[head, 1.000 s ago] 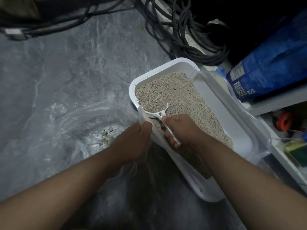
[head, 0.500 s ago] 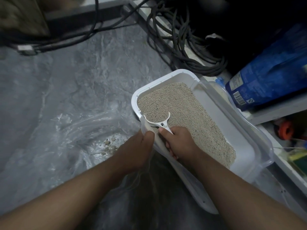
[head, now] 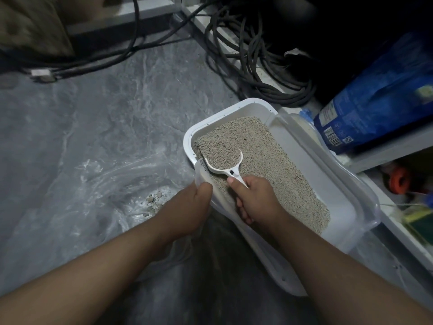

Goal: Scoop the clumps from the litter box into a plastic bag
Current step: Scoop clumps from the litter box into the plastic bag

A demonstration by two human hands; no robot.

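Change: your scoop has pushed farther into the litter, now heaped full | right hand fingers wrap its handle | left hand grips the litter box near-left edge | clumps sit in the plastic bag, left | next: sift, tip.

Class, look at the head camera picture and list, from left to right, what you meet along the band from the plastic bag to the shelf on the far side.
Plastic bag → clumps inside it → left hand → scoop → right hand → litter box → orange object on the shelf.
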